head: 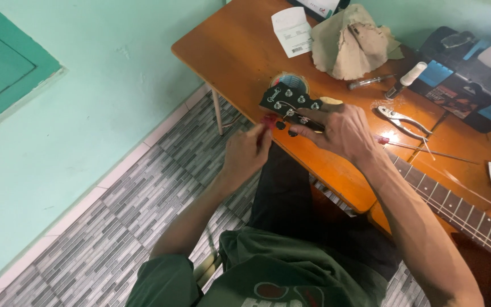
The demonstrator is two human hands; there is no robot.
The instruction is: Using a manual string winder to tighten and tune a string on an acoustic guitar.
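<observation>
A: Looking down through the head camera: your right hand is clamped over the neck just below the black guitar headstock, fingers wrapped around it, thumb side up. The headstock hangs past the edge of the orange wooden table, with the fretboard running back toward your right.

B: And your left hand?

A: Fingers pinched narrow on a small red-handled tool, its tip right at the lower edge of the headstock beside the tuning pegs. You can't tell from here whether the tip is seated on anything.

B: Handling notes?

A: Judging by the look, the neck is stiff and takes a firm grip where you have it. The pegs and strings are the delicate bits; loose strings trail across the table and look springy. The red tool is light and small, likely to slip if your pinch loosens.

B: Surroundings, same view?

A: Pliers lie just beyond your right wrist, a screwdriver with a clear handle and a white-handled tool farther back. A crumpled tan cloth and a paper slip sit near the far edge. A roll of tape lies just behind the headstock. Grey tiled floor below, green wall to your left.
</observation>
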